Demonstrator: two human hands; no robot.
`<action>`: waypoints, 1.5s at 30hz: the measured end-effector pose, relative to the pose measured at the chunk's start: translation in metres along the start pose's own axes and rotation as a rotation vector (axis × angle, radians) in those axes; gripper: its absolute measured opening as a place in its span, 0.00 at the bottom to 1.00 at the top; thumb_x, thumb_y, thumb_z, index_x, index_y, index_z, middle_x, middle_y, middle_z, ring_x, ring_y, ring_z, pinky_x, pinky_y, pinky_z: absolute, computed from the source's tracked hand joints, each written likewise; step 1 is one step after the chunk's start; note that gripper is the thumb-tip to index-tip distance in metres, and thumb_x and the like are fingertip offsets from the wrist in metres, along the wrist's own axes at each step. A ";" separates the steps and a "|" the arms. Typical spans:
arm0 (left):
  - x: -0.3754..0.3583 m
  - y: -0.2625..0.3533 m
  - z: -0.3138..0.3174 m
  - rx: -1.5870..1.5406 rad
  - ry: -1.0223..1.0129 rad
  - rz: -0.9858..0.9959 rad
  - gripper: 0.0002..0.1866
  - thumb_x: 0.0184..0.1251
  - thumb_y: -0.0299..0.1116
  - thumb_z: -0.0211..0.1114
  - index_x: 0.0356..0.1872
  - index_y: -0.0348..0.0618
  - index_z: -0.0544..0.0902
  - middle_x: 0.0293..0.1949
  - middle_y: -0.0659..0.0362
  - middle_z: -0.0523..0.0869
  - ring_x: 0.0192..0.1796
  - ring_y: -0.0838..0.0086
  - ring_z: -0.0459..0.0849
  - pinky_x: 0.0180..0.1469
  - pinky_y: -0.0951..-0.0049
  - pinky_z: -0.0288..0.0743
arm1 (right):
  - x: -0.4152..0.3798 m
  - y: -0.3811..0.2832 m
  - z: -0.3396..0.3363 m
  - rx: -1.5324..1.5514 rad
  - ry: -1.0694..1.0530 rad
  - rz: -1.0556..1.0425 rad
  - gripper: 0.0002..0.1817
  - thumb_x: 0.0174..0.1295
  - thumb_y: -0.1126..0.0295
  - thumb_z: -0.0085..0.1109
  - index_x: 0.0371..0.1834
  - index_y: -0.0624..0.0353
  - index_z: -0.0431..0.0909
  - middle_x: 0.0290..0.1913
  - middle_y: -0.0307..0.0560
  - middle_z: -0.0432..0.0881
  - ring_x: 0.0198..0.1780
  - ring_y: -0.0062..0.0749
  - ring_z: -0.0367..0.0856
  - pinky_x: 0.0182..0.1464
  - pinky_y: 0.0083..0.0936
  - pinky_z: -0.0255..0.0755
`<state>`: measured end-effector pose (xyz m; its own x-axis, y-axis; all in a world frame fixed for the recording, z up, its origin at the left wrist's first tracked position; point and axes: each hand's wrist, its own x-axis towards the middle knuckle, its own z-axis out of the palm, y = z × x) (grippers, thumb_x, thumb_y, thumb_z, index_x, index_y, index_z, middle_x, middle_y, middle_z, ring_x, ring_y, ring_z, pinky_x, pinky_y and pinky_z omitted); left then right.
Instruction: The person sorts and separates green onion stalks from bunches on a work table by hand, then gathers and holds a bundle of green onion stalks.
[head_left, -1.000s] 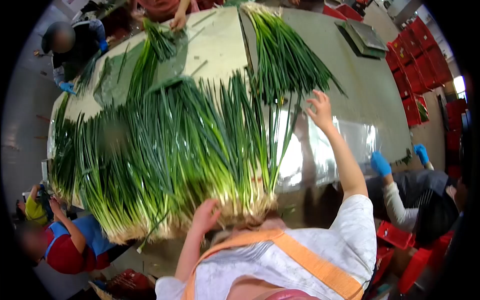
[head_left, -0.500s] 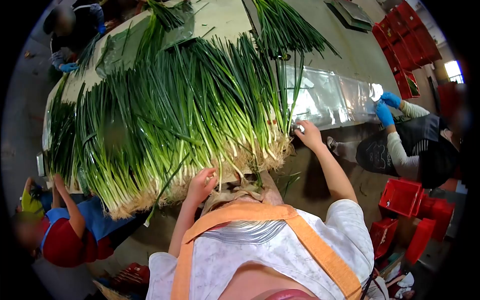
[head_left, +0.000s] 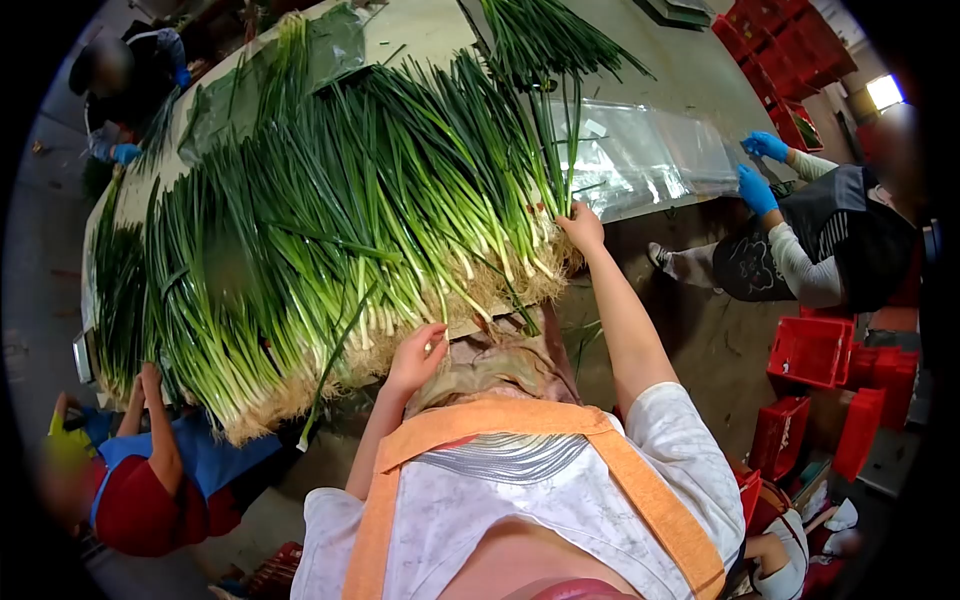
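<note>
A wide row of green onions (head_left: 330, 220) lies on the table, dark leaves pointing away and pale roots along the near edge. My left hand (head_left: 418, 358) is at the roots near the middle of the edge, its fingers curled; whether they hold anything is too small to tell. My right hand (head_left: 582, 230) touches the right end of the row, beside the upright stalks there, with its fingertips partly hidden among them. A clear plastic sheet (head_left: 650, 165) lies just right of it.
A co-worker's blue-gloved hands (head_left: 757, 188) are at the sheet's right end. Another bunch of onions (head_left: 550, 40) lies at the back. Red crates (head_left: 808, 350) stand at the right. Two more people (head_left: 150, 490) (head_left: 125, 80) work on the left.
My right hand has moved left from the plastic's edge to the end stalks. My left hand stays near the roots. The co-worker's gloved hands at the right have spread apart.
</note>
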<state>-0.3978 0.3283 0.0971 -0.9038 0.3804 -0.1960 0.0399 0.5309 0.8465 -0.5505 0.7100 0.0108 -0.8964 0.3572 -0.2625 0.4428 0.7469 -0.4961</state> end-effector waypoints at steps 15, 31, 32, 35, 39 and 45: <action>0.000 0.000 -0.012 -0.037 0.011 -0.034 0.14 0.60 0.31 0.60 0.47 0.38 0.77 0.41 0.52 0.82 0.43 0.66 0.82 0.46 0.70 0.73 | -0.046 -0.027 -0.008 0.894 0.390 -0.139 0.11 0.52 0.72 0.59 0.38 0.62 0.71 0.25 0.38 0.72 0.25 0.23 0.71 0.30 0.24 0.66; 0.059 0.038 0.048 -0.757 -0.153 -0.448 0.22 0.70 0.41 0.53 0.61 0.46 0.64 0.53 0.56 0.73 0.57 0.73 0.71 0.54 0.68 0.67 | -0.199 -0.091 0.039 1.333 -0.353 0.214 0.12 0.66 0.68 0.51 0.49 0.59 0.70 0.37 0.38 0.79 0.33 0.18 0.76 0.33 0.16 0.69; 0.062 0.033 0.051 -0.788 -0.201 -0.467 0.24 0.70 0.42 0.52 0.65 0.48 0.63 0.56 0.56 0.70 0.59 0.73 0.69 0.54 0.68 0.68 | -0.201 -0.091 0.035 1.353 -0.391 0.224 0.13 0.66 0.67 0.50 0.51 0.59 0.70 0.38 0.36 0.78 0.32 0.17 0.75 0.32 0.15 0.68; 0.073 0.034 0.054 -0.944 -0.150 -0.466 0.24 0.70 0.42 0.52 0.65 0.49 0.63 0.58 0.57 0.70 0.58 0.71 0.70 0.55 0.68 0.67 | -0.208 -0.094 0.019 1.380 -0.457 0.212 0.16 0.67 0.67 0.49 0.56 0.58 0.70 0.38 0.33 0.77 0.31 0.15 0.74 0.30 0.13 0.67; 0.100 0.025 0.053 -0.935 -0.171 -0.417 0.25 0.70 0.36 0.51 0.66 0.40 0.62 0.60 0.56 0.69 0.56 0.72 0.71 0.50 0.71 0.69 | -0.214 -0.092 0.018 1.326 -0.443 0.121 0.16 0.68 0.68 0.46 0.58 0.59 0.69 0.39 0.36 0.78 0.31 0.16 0.75 0.30 0.14 0.68; 0.125 0.028 0.055 -1.270 -0.079 -0.324 0.10 0.66 0.27 0.54 0.47 0.41 0.72 0.41 0.56 0.80 0.43 0.69 0.79 0.44 0.68 0.74 | -0.222 -0.082 0.008 0.886 -0.296 -0.170 0.18 0.67 0.68 0.47 0.59 0.59 0.69 0.26 0.34 0.69 0.24 0.16 0.63 0.29 0.18 0.62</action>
<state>-0.4866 0.4323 0.0689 -0.7674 0.4372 -0.4689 -0.6385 -0.4555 0.6203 -0.3878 0.5652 0.1029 -0.9630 0.0354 -0.2672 0.2684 0.0347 -0.9627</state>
